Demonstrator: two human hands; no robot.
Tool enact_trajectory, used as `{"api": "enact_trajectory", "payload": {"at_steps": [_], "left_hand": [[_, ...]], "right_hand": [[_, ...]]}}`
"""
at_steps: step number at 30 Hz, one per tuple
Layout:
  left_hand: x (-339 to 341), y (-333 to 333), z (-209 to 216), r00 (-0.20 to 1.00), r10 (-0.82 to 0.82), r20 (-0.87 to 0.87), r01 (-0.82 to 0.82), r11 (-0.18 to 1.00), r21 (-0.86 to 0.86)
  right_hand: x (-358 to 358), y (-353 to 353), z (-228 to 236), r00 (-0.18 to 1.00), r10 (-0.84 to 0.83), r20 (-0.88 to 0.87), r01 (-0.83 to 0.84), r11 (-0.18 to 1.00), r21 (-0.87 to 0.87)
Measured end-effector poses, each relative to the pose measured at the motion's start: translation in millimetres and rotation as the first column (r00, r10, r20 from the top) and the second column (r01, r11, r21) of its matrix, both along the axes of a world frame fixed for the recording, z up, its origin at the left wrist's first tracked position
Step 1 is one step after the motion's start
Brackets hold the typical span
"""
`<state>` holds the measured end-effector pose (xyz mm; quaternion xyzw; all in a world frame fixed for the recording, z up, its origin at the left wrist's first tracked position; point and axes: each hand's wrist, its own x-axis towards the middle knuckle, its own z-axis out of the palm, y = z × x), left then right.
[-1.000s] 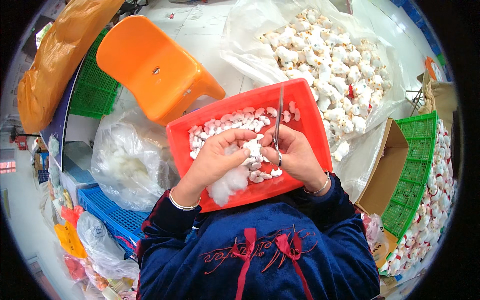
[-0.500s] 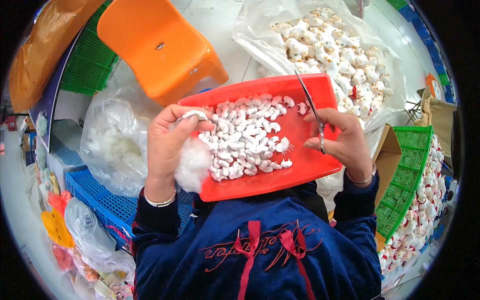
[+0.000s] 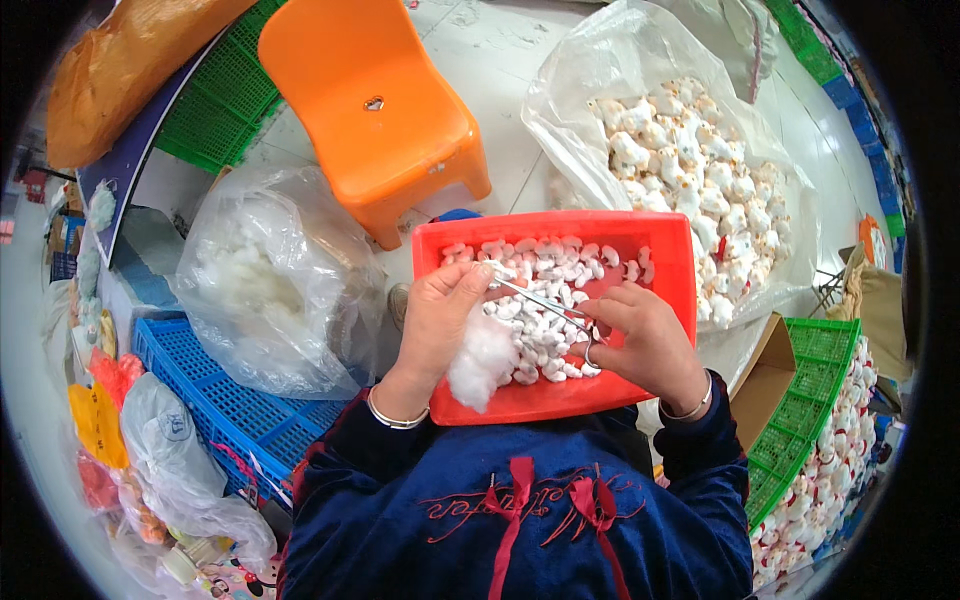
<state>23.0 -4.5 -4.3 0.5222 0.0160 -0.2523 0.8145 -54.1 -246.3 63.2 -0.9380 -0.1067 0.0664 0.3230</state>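
Note:
My left hand (image 3: 437, 325) is closed, pinching a small white plush piece between thumb and forefinger. A fluffy wad of white stuffing (image 3: 482, 362) is tucked against that palm. In my right hand (image 3: 645, 338) are slim metal forceps (image 3: 545, 303) with finger loops, pointing left so their tip meets the piece at my left fingertips. Both hands are over a red plastic tray (image 3: 657, 262) in front of my body. Many small white curved plush pieces (image 3: 535, 345) lie in the tray, partly hidden by my hands.
An orange chair (image 3: 375, 110) stands beyond the tray. To its left is a clear bag of stuffing (image 3: 270, 285) beside a blue crate (image 3: 215, 375). A large bag of white plush toys (image 3: 690, 180) sits at far right, a green crate (image 3: 805, 410) at near right.
The forceps have swung from upright to pointing left, and their tip has come to the plush piece. My hands have moved closer together. The tray appears lower in the view.

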Motion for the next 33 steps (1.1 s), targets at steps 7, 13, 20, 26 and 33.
{"api": "enact_trajectory", "payload": {"at_steps": [7,13,20,26,33], "left_hand": [[3.5,0.3,-12.3,0.997,0.034,0.069,-0.037,0.998,0.042],[2.1,2.0,-20.8,0.997,-0.006,0.077,-0.001,0.996,0.084],[-4.7,-1.8,-7.2,0.982,-0.033,0.186,0.012,0.994,0.112],[-1.2,-0.6,-4.5,0.977,0.003,0.211,-0.021,0.996,0.085],[-1.5,-1.2,-0.4,0.989,-0.025,0.148,0.016,0.998,0.056]], "right_hand": [[1.6,1.8,-10.4,0.996,-0.025,-0.081,0.027,0.999,0.025],[1.9,0.6,-13.9,0.996,-0.027,-0.087,0.033,0.997,0.064],[5.1,6.4,-16.4,0.998,-0.054,-0.021,0.054,0.998,-0.034],[3.3,-9.0,-16.0,0.997,0.005,-0.075,-0.005,1.000,0.000],[3.7,-7.7,-22.4,0.995,0.004,-0.096,0.016,0.978,0.210]]}}
